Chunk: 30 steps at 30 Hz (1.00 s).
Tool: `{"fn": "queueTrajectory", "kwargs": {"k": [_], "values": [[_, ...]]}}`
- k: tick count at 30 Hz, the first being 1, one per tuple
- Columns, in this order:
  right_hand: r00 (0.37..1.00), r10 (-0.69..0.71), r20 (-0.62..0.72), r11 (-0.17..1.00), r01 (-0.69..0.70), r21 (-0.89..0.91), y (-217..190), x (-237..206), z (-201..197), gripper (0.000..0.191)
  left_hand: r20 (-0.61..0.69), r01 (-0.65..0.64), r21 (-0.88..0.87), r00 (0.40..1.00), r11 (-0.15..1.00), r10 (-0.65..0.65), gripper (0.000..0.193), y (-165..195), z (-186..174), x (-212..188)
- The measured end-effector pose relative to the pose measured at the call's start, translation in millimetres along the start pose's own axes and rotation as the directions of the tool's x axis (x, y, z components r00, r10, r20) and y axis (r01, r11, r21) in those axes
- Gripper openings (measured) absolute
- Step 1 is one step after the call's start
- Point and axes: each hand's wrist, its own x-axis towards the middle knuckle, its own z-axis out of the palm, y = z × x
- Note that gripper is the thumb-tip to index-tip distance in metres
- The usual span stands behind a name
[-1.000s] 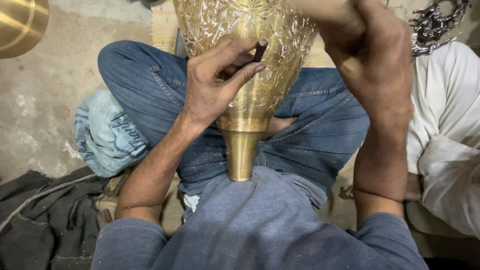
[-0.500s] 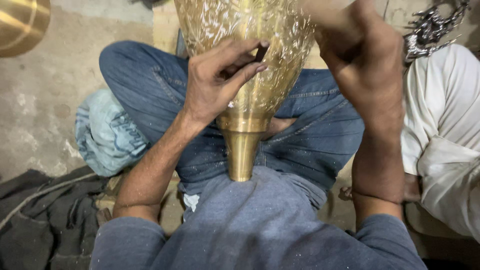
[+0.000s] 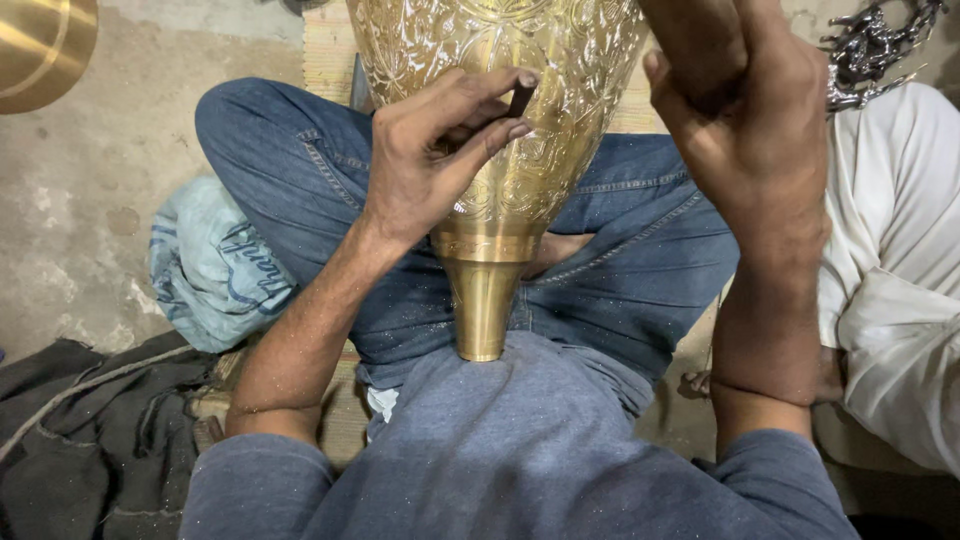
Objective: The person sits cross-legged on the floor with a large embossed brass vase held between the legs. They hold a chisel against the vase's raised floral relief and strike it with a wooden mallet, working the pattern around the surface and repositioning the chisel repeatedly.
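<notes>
Concrete floor (image 3: 120,140) | left hand (image 3: 430,160) pinches dark punch (image 3: 522,97) on engraved brass vase (image 3: 500,120), frame centre | right hand (image 3: 750,110) clenched, contents unclear | keep punch square, vase braced.

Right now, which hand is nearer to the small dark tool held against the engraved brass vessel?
Left. The left hand pinches the small dark tool in its fingers, against the brass vessel. The right hand is raised off to the tool's right, apart from it.

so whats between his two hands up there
The engraved brass vessel fills the gap in the head view: the left hand pinches a small dark tool against its face, and the right hand is raised at its other side.
</notes>
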Motion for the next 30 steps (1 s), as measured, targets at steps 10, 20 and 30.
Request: {"fn": "queueTrajectory", "kwargs": {"k": [10,20,30], "values": [[0.993,-0.082,0.081,0.964,0.099,-0.245,3.9,4.2,7.9,0.030,0.019,0.029,0.048,0.999,0.998,-0.030,0.022,-1.0,-0.5,1.1],[0.998,0.062,-0.006,0.996,-0.062,0.071,3.1,2.1,7.3,0.028,-0.006,-0.014,0.055,1.000,0.998,0.015,0.034,0.1,-0.9,1.3],[0.892,0.377,0.249,0.834,-0.444,0.327,-0.1,8.1,7.4,0.016,0.023,0.037,0.086,0.999,0.996,-0.039,0.029,2.4,-1.3,2.8]]}}
